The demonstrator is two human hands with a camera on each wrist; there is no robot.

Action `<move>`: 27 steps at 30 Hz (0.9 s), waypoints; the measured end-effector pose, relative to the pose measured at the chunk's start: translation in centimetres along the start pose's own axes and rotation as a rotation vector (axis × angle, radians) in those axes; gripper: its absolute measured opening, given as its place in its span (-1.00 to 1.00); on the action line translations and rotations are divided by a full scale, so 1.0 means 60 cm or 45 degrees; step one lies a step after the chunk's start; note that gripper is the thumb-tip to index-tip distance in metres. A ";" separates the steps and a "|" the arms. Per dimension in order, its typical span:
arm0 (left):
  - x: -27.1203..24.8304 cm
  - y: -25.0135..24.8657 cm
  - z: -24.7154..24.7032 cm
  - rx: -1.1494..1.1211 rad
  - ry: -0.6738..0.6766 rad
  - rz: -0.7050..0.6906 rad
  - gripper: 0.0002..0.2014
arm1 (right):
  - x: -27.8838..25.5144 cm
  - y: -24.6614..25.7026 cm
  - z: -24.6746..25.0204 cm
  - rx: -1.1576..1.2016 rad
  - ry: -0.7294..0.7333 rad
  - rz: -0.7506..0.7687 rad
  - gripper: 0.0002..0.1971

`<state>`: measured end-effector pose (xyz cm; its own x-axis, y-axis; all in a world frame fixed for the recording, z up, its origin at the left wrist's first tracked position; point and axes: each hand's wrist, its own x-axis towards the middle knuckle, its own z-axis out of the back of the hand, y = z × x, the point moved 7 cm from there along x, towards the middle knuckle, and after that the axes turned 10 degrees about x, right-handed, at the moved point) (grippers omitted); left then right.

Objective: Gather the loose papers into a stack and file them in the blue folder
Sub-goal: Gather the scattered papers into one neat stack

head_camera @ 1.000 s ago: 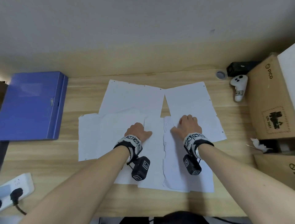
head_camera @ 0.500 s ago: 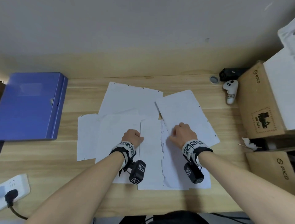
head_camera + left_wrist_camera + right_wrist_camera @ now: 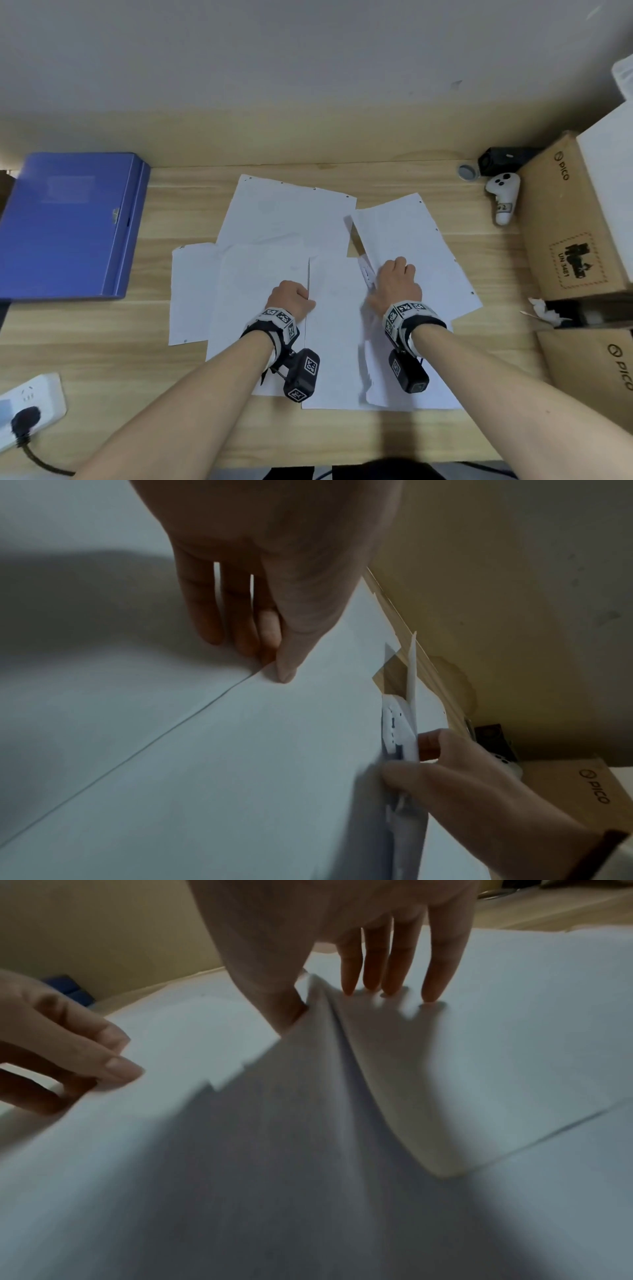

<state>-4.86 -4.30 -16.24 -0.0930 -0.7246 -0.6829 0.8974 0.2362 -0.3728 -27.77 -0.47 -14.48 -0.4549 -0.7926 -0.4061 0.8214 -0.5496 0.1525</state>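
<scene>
Several white paper sheets (image 3: 281, 219) lie spread and overlapping on the middle of the wooden desk (image 3: 102, 342). The blue folder (image 3: 68, 226) lies closed at the far left, apart from both hands. My left hand (image 3: 301, 291) pinches the left edge of a middle sheet (image 3: 240, 737), thumb on top, as the left wrist view shows. My right hand (image 3: 383, 277) grips the raised left edge of the right-hand sheets (image 3: 359, 1069), thumb (image 3: 284, 1015) beneath and fingers (image 3: 387, 988) on top. One of these sheets has a ragged punched edge (image 3: 392, 723).
Brown cardboard boxes (image 3: 575, 222) stand along the right edge, with a white controller (image 3: 503, 195) and a black device (image 3: 503, 164) beside them. A white power strip (image 3: 30, 404) with a plug lies at the front left. A wall closes the back.
The right hand has drawn the far right sheet inward and turned it, then lifted the right sheets' edge. Both hands have come a little nearer to me.
</scene>
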 end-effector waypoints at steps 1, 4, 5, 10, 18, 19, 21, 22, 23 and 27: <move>0.001 0.001 -0.001 -0.005 0.004 -0.002 -0.85 | 0.002 -0.006 0.002 -0.017 0.000 0.021 -0.67; 0.000 0.004 0.001 -0.044 -0.004 -0.016 -0.85 | 0.007 -0.012 0.021 0.006 0.037 0.084 -0.74; -0.002 0.007 0.005 -0.070 -0.016 -0.008 -0.86 | 0.009 -0.014 0.032 0.056 0.044 0.082 -0.79; -0.022 0.016 0.056 -0.194 -0.128 0.040 -0.91 | 0.012 -0.021 0.094 0.388 -0.015 0.017 -0.92; -0.056 0.006 0.203 -0.464 -0.268 -0.052 -0.93 | -0.020 0.040 0.246 0.880 -0.106 0.258 -0.70; -0.055 0.007 0.221 -0.479 -0.285 -0.077 -0.89 | -0.027 0.045 0.264 0.942 -0.110 0.278 -0.70; -0.041 0.013 0.248 -0.514 -0.329 -0.142 -0.84 | -0.046 0.052 0.300 1.067 -0.093 0.321 -0.75; -0.045 0.008 0.265 -0.517 -0.363 -0.168 -0.83 | -0.054 0.054 0.317 1.128 -0.091 0.339 -0.76; -0.062 0.000 0.285 -0.520 -0.401 -0.190 -0.85 | -0.063 0.054 0.334 1.191 -0.096 0.356 -0.77; -0.112 -0.027 0.341 -0.520 -0.577 -0.240 -0.91 | -0.074 0.024 0.377 1.354 -0.217 0.365 -0.60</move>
<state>3.13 -13.04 1.83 0.0388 -0.9587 -0.2819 0.6382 0.2409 -0.7313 -32.32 -3.72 7.91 -0.4040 -0.9074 -0.1159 0.2278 -0.2225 0.9480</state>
